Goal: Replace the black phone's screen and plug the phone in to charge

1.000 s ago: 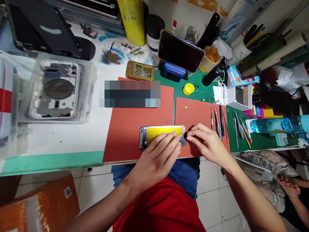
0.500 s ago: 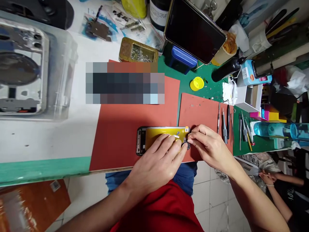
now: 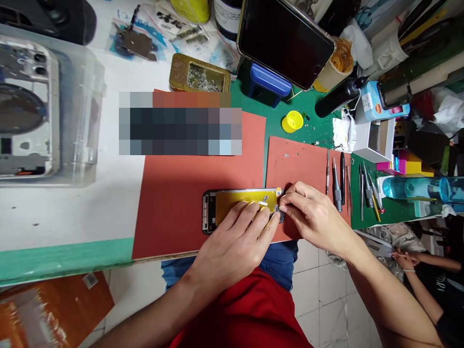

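Observation:
A phone screen panel (image 3: 226, 203) with a yellow backing and black ends lies flat on the red mat (image 3: 174, 208). My left hand (image 3: 234, 241) holds it down, its bent fingers over the near side and right part of the backing. At the panel's right end, my right hand (image 3: 310, 212) pinches with thumb and forefinger. Whatever is between those fingertips is too small and covered to make out. The fingertips of both hands nearly meet there. A small white label (image 3: 263, 203) and a small orange-edged tag (image 3: 279, 191) show on the panel.
Tweezers and a grey-handled tool (image 3: 337, 188) lie right of the hands. Behind are a yellow cap (image 3: 292, 122), a tin of small parts (image 3: 199, 75) and a propped phone (image 3: 286, 41). A pixelated block covers something on the mat. Another person's hands (image 3: 404, 259) show at right.
The view has shifted slightly, so the bench things sit a little further left. Both hands keep nearly the same pose on the panel.

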`<action>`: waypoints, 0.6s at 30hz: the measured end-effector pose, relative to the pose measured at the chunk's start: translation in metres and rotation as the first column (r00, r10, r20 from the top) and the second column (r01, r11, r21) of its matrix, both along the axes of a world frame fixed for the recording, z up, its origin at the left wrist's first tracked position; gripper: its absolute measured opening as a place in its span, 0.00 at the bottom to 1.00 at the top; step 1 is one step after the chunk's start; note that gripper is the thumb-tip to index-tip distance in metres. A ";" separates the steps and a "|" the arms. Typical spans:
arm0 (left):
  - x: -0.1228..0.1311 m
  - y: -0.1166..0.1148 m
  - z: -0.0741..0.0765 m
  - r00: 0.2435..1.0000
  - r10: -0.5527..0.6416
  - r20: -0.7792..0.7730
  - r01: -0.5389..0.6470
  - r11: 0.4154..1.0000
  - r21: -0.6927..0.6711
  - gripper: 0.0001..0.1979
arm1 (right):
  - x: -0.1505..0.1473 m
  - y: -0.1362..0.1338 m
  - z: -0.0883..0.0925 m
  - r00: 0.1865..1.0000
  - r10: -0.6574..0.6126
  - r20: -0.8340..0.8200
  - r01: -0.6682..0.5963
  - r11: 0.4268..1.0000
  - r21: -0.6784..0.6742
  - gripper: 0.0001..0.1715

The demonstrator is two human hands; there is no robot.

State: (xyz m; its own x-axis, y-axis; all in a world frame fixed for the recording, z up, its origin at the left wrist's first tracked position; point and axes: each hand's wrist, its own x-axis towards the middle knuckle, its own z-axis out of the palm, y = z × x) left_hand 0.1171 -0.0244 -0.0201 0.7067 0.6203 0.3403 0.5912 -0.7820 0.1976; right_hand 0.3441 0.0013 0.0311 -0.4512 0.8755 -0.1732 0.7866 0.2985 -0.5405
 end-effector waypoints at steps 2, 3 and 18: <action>0.000 0.000 0.001 1.000 0.004 -0.005 -0.004 1.000 0.003 0.21 | -0.001 0.001 0.001 1.000 -0.004 0.000 0.004 1.000 -0.005 0.10; 0.000 0.000 0.001 1.000 0.008 -0.009 -0.008 1.000 0.001 0.22 | -0.002 0.001 0.001 1.000 -0.006 -0.003 0.006 1.000 -0.007 0.10; 0.003 -0.002 0.000 0.997 0.036 -0.063 -0.038 0.999 -0.039 0.28 | 0.000 -0.010 -0.004 0.932 -0.286 -0.223 0.288 0.957 -0.025 0.05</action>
